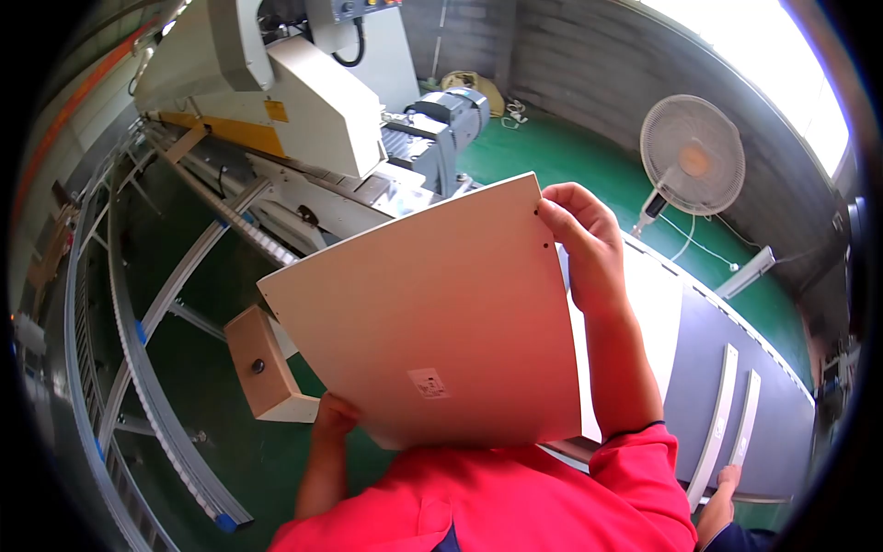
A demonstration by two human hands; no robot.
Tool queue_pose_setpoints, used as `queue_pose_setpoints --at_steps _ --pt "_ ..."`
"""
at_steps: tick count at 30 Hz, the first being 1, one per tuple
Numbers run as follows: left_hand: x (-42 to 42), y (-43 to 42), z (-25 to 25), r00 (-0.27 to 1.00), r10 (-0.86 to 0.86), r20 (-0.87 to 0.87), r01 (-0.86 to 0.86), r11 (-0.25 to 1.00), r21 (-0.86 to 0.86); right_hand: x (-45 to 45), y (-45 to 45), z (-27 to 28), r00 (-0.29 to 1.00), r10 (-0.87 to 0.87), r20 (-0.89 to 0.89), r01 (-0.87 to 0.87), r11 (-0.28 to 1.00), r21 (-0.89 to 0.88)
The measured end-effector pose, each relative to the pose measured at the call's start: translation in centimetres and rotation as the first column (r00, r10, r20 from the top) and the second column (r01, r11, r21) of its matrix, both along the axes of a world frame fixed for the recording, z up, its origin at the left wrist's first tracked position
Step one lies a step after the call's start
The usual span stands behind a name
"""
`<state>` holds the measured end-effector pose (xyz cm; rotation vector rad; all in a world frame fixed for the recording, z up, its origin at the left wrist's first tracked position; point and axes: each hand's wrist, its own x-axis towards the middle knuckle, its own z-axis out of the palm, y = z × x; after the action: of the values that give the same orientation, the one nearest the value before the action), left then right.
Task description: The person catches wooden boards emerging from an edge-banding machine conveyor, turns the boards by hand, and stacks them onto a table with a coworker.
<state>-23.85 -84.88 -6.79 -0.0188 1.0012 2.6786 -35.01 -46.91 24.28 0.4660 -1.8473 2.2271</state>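
A large white panel (432, 322) is tilted in front of my chest, with a small printed label on its face near the lower edge. My right hand (584, 230) pinches its upper right corner, thumb on the face beside two small dark holes. Low on the panel's left edge, my left hand (338, 414) is closed round the border; some of its fingers are hidden behind the board. Below and left of the panel stands a drawer-like wooden box (258, 363) with a dark round knob.
A big machine (313, 101) with a motor (441, 120) stands ahead. Roller conveyor rails (138, 359) curve along the left. At right, a co-worker's hand (728, 478) touches one of two pale strips (717, 414) on a grey surface (671, 432). A fan (692, 152) stands beyond.
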Motion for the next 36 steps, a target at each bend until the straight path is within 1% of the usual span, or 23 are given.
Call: queue_pose_setpoints --at_steps 3,6,8,11,15,17,18,21,22,25,26,29,30,31,33,34,36 --pt "-1.3 0.2 -1.3 0.995 -0.082 0.053 0.083 0.996 -0.017 0.4 1.9 -0.6 1.000 -0.027 0.002 0.027 0.999 -0.033" --pt "-2.5 1.7 -1.0 0.985 -0.139 0.105 0.144 0.989 -0.033 1.1 3.6 -1.1 0.998 -0.063 -0.015 0.061 0.993 -0.104" --pt "-3.4 2.9 -1.2 0.978 -0.190 0.090 0.195 0.980 -0.046 1.4 5.2 -1.7 0.996 -0.089 -0.005 0.086 0.982 -0.170" --pt "-4.6 4.8 -1.2 0.969 -0.228 0.094 0.235 0.970 -0.069 2.1 7.9 -2.7 0.986 -0.159 0.042 0.164 0.966 -0.200" --pt "-6.8 7.2 -2.4 0.946 -0.268 0.184 0.299 0.939 -0.171 2.5 12.8 -6.1 0.956 -0.233 0.176 0.278 0.912 -0.302" --pt "-7.8 10.0 0.0 0.913 -0.338 0.229 0.372 0.920 -0.124 2.2 16.2 -9.2 0.923 -0.282 0.261 0.358 0.877 -0.320" --pt "-8.3 11.6 1.3 0.895 -0.369 0.249 0.403 0.910 -0.101 2.3 17.8 -10.6 0.909 -0.295 0.293 0.391 0.848 -0.358" --pt "-9.9 15.9 2.6 0.886 -0.329 0.327 0.394 0.906 -0.153 2.7 21.8 -14.4 0.792 -0.456 0.407 0.584 0.759 -0.287" --pt "-11.0 16.7 2.2 0.843 -0.400 0.360 0.473 0.870 -0.140 2.8 23.3 -16.0 0.747 -0.493 0.447 0.637 0.724 -0.266" --pt "-12.9 20.7 3.0 0.827 -0.395 0.400 0.506 0.833 -0.225 3.3 27.1 -20.1 0.644 -0.586 0.492 0.741 0.638 -0.210" --pt "-13.6 21.8 2.9 0.801 -0.450 0.395 0.567 0.783 -0.257 3.6 28.5 -21.4 0.626 -0.584 0.517 0.753 0.626 -0.203" --pt "-15.3 26.1 2.7 0.770 -0.481 0.420 0.594 0.780 -0.197 4.0 32.6 -25.2 0.511 -0.706 0.490 0.826 0.561 -0.053" --pt "-15.7 27.6 2.9 0.731 -0.519 0.443 0.627 0.767 -0.137 4.4 34.1 -26.0 0.490 -0.720 0.491 0.824 0.566 0.007" --pt "-15.9 28.9 3.2 0.715 -0.504 0.484 0.625 0.771 -0.122 4.7 35.4 -26.7 0.475 -0.725 0.498 0.830 0.557 0.020" --pt "-15.9 31.9 4.0 0.676 -0.474 0.565 0.621 0.778 -0.090 5.3 38.1 -27.8 0.444 -0.736 0.510 0.841 0.539 0.047" --pt "-15.8 33.1 4.7 0.668 -0.534 0.519 0.671 0.734 -0.108 5.5 39.0 -27.8 0.417 -0.752 0.511 0.849 0.522 0.075" --pt "-15.8 35.8 5.1 0.650 -0.525 0.550 0.668 0.740 -0.082 5.5 40.7 -27.6 0.351 -0.784 0.512 0.855 0.492 0.167"
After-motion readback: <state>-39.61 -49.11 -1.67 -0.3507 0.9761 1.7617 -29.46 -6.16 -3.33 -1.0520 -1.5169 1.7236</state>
